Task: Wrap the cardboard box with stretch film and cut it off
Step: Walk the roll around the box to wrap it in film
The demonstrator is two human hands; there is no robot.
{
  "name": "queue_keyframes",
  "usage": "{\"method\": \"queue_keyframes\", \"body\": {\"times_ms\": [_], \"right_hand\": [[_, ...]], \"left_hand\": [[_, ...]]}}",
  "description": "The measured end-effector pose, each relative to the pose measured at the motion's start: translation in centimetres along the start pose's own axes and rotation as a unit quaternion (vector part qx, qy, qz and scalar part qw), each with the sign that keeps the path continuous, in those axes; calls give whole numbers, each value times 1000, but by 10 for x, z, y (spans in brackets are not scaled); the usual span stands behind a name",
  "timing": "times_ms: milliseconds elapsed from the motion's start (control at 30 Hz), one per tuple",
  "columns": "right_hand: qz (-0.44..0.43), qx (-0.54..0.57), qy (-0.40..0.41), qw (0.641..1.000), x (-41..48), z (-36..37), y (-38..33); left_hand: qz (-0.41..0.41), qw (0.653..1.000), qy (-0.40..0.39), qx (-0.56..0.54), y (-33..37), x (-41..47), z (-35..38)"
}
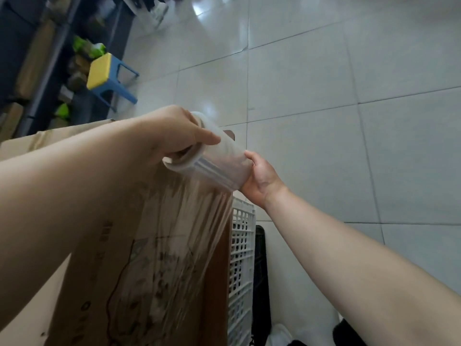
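Observation:
A large brown cardboard box (104, 258) with dark printing fills the lower left. Above its right side I hold a roll of clear stretch film (214, 161) by both ends. My left hand (172, 133) grips the near end, fingers curled into the core and thumb lying along the roll. My right hand (259, 178) cups the far end from below. A sheet of film (189, 233) runs from the roll down over the printed face of the box, streaked and wrinkled.
A white plastic lattice crate (242, 258) stands against the box's right side, with something black (260, 283) beside it. Pale glossy floor tiles (349, 96) spread to the right and back. A yellow-topped blue stool (107, 76) and dark shelving (37, 58) stand at the far left.

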State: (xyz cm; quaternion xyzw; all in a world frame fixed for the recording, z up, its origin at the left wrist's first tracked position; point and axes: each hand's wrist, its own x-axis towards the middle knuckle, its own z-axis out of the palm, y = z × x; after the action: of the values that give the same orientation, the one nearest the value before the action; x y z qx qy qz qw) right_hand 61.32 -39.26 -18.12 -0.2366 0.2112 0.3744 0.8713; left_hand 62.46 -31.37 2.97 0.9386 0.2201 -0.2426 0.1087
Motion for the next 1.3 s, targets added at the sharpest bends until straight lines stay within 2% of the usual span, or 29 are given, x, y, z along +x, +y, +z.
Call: {"method": "queue_keyframes", "body": {"times_ms": [267,433,633,733,833,933,1167,1300], "right_hand": [[-23,48,12,999,1,-11,0],[-20,31,32,999,5,-5,-9],[-11,18,18,1000,26,8,-17],[-19,36,-1,999,32,13,-16],[-23,41,-15,999,40,14,-16],[-14,22,-21,999,49,21,-21],[-12,-40,12,999,88,48,-31],[0,-48,12,999,107,58,-28]], "left_hand": [[68,996,-9,50,-1,0,-1],[109,991,5,76,-5,2,-7],[85,993,-9,83,-3,14,-12],[40,999,-14,27,-3,25,-15],[-2,997,18,-70,-7,41,-14],[-14,995,15,-96,-10,55,-20],[48,997,-12,53,-17,77,-45],[53,997,-19,56,-25,89,-55]]}}
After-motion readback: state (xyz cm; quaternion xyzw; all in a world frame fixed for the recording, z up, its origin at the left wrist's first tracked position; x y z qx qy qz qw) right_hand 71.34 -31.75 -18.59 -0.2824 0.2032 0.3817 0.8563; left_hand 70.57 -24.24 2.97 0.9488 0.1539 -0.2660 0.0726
